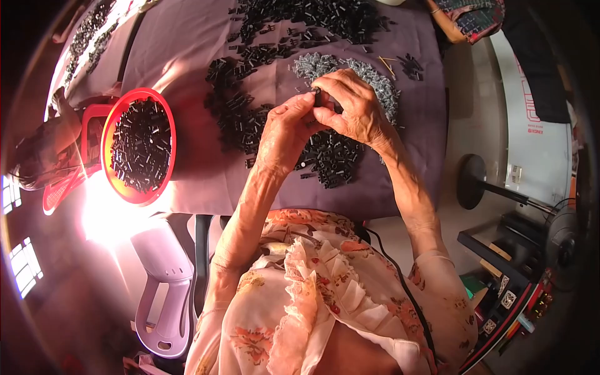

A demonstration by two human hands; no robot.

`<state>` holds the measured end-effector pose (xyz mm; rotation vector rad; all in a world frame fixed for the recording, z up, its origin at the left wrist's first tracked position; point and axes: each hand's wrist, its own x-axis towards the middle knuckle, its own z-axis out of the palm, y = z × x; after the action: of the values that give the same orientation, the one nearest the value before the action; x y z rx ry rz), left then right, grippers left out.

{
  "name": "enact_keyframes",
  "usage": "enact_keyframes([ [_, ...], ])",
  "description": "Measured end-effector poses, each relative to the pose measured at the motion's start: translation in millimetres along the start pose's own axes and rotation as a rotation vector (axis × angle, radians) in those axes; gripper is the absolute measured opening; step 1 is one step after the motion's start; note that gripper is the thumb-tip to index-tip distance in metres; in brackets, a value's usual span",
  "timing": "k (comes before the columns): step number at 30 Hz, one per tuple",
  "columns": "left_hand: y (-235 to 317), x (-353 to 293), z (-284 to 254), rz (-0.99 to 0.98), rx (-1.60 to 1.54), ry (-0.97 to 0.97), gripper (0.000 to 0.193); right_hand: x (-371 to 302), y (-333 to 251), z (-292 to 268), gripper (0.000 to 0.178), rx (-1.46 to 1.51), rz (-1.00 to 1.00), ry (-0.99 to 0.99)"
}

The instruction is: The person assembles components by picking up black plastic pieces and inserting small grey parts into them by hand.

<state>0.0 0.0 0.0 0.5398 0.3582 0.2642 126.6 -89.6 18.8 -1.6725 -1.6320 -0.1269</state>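
Where both hands meet, they pinch a black piece.

Bare tablecloth leaves a lane between the obstructing red basket and heaped black pieces.

Strong light is flaring at the left beside a lilac plastic chair, barred bright panes are glowing farther left, and a purple-covered table is standing over a pale floor.
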Motion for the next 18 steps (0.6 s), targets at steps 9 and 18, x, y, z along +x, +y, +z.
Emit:
enact_keyframes([
  [9, -1.9, -4.0, 0.3, 0.033, 0.133, 0.083, 0.023, -0.6, -2.8, -4.4, 0.039, 0.003, -0.014, -0.068],
  [18, -4.2, -7.2, 4.9, 0.022, 0.046, 0.075, 0.022, -2.3, 2.2, -4.5, 0.036, 0.021, -0.039, -0.040],
])
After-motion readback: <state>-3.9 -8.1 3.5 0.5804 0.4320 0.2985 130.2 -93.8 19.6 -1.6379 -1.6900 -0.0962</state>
